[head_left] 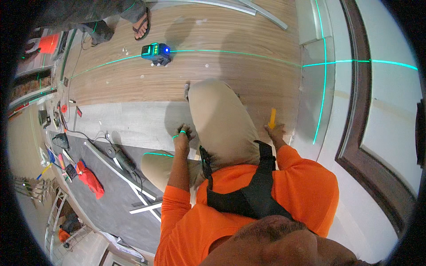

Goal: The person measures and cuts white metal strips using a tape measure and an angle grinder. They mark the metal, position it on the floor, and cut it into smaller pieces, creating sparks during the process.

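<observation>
My right hand [276, 130] is low over the wood-look floor near the right wall, its fingers closed on a short, flat yellow strip [272, 116] that points away from me. The strip's exact kind is too small to tell. Left of my bent knee, my left hand [182, 135] is closed, fingers curled; whatever it may hold is hidden. A green laser line crosses that hand. Farther ahead, a laser level [155, 54] stands on the wood-look floor [248, 40], throwing green lines across floor and wall.
Another person's sandalled foot [141, 27] is beyond the laser level. Metal profiles [266, 15] lie at the far edge. To my left are an angle grinder [122, 159], white strips [128, 177], a red cloth [90, 179] and scattered tools. A dark-framed white wall [355, 111] rises at right.
</observation>
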### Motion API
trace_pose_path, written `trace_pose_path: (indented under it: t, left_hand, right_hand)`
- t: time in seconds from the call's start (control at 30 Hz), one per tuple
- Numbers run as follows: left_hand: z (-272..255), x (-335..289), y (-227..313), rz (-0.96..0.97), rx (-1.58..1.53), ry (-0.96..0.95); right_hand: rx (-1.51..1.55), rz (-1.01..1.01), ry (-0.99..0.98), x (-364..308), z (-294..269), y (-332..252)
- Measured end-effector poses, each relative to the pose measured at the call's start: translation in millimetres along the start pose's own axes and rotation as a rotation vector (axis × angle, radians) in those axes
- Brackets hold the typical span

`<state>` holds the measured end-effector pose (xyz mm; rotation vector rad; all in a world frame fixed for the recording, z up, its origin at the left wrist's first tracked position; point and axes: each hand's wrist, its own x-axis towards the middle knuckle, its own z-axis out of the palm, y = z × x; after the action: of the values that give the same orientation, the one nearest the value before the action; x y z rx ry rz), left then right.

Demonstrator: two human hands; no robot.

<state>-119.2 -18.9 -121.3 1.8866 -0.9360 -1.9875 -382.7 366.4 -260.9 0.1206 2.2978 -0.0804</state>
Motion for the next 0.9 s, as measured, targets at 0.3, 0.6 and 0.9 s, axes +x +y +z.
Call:
trace_pose_path:
  t: [0.3,0.6,0.9]
  left_hand:
    - [-17.1,10.4,-20.7,0.026,0.025,-0.053]
    - [-31.1,27.9,-23.2,0.061,0.070,-0.079]
    - [-20.1,-15.2,-8.2,0.101,0.254,-0.069]
  right_hand:
    - [0.073,0.007,-0.001,-4.3,-4.4,-10.7]
    - [0.062,0.110,0.004,-20.9,-20.8,-24.1]
    - [-0.242,-0.091,0.052,-0.8,-12.5,-3.2]
